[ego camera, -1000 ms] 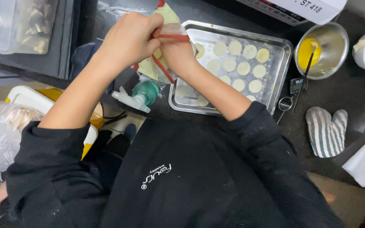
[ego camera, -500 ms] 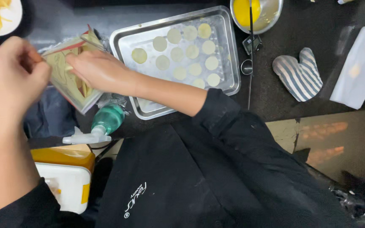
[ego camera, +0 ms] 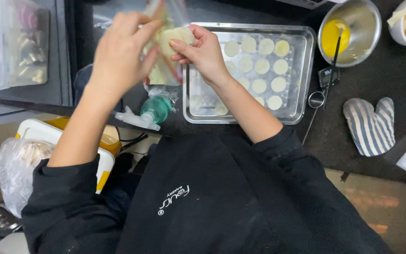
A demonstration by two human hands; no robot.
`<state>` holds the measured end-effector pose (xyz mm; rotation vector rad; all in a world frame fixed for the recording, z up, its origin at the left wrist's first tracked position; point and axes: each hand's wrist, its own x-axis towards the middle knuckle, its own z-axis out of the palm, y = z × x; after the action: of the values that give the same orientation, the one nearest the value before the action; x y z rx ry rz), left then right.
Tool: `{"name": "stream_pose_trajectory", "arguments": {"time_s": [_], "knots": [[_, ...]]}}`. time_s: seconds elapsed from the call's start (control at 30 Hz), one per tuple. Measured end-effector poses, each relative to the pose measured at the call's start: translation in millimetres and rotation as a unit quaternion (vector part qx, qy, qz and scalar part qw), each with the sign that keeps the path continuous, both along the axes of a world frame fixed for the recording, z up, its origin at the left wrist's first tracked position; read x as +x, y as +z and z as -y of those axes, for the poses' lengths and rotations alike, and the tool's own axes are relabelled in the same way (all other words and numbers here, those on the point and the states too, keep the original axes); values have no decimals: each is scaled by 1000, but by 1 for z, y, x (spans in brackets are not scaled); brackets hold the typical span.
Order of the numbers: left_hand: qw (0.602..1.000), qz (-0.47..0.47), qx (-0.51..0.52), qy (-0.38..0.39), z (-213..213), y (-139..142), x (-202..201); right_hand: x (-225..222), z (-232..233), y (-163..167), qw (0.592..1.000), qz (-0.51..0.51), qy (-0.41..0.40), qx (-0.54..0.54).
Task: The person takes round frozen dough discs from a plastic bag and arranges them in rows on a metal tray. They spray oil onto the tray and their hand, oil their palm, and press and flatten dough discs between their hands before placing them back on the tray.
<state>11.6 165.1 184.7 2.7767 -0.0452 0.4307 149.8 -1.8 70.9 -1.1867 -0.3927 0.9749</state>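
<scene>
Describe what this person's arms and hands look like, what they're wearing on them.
Both arms wear black long sleeves pushed up to about the elbow, leaving the forearms bare. The left hand and right hand are bare: no gloves, and no rings, watch or bracelets that I can see. The sleeves match a black top or apron bearing a small white printed logo on the chest.

A dark worktop (ego camera: 400,70) fills the upper frame. Tan floor (ego camera: 381,207) shows at lower right, glossy with reflected light. A clear storage box (ego camera: 12,44) sits upper left.
</scene>
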Motion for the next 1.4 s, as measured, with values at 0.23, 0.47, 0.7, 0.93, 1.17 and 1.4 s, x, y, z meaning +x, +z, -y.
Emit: {"name": "stream_pose_trajectory", "arguments": {"time_s": [0.23,0.47,0.7,0.93,1.17,1.4], "knots": [[999,0,-51,-9,18,-6,5,-2,16,11,998,-38,44,33],[941,5,-336,-48,23,-3,11,7,37,18,999,-16,7,41],[974,-16,-225,15,35,1,17,5,46,23,997,13,-71,39],[986,18,-163,-21,53,5,19,3,57,39,992,-45,-89,74],[975,25,-219,-14,54,5,18,10,65,42,993,-64,-74,71],[918,-10,-390,69,49,-4,21,12,70,41,990,-82,-70,85]]}}
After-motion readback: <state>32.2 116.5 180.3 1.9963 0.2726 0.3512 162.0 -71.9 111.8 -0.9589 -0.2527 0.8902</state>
